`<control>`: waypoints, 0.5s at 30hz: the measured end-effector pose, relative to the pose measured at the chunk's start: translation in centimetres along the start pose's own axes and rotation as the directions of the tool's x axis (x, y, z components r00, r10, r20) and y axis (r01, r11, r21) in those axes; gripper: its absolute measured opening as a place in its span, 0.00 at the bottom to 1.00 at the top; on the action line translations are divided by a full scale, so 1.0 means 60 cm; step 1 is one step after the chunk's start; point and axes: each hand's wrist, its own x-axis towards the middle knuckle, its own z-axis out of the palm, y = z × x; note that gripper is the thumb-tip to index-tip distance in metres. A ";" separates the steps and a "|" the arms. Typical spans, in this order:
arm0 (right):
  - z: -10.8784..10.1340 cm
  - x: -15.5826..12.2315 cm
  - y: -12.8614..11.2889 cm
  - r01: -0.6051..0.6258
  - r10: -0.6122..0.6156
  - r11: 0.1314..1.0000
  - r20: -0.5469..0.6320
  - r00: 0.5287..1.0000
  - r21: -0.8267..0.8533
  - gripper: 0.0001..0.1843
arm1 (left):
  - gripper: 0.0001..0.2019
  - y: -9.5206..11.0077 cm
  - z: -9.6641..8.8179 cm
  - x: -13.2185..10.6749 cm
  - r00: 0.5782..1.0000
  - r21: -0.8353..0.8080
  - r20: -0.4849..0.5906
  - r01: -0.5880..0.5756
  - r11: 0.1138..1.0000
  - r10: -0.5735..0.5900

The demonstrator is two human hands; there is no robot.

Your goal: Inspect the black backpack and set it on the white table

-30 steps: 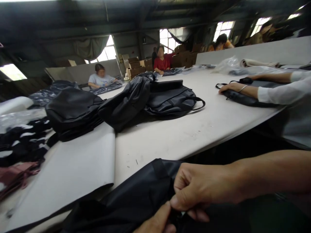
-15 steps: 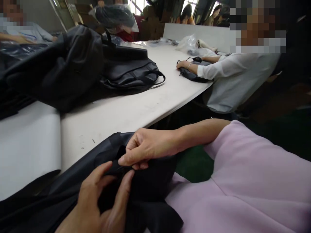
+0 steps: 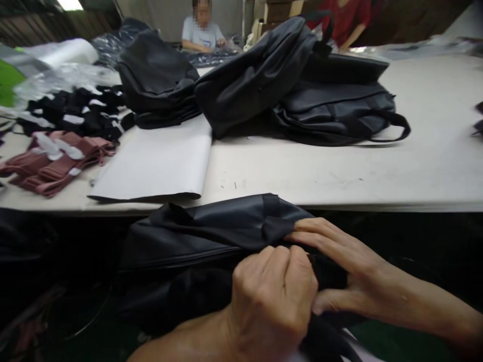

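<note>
White worktable (dim workshop), bags.

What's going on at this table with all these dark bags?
A person holds a black fabric bag below the edge of a white table. The left hand is closed on the fabric, and the right hand lies flat against it. Black backpacks are piled on the table, with folded pink and black straps to the left.
</note>
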 end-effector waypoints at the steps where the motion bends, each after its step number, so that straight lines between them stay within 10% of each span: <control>1: 0.008 0.000 0.001 0.006 -0.006 1.000 -0.019 1.000 -0.015 0.37 | 0.05 0.001 0.002 0.000 1.000 -0.001 -0.015 0.026 1.000 -0.026; 8: 0.030 0.039 -0.015 0.114 -0.110 0.992 -0.079 0.991 0.048 0.11 | 0.05 -0.005 -0.008 -0.010 0.985 0.045 -0.156 0.085 0.995 -0.077; 15: 0.022 0.046 -0.015 0.067 -0.062 0.992 -0.046 0.997 0.108 0.02 | 0.06 -0.064 -0.104 -0.055 0.884 0.359 -0.394 0.399 0.844 -0.250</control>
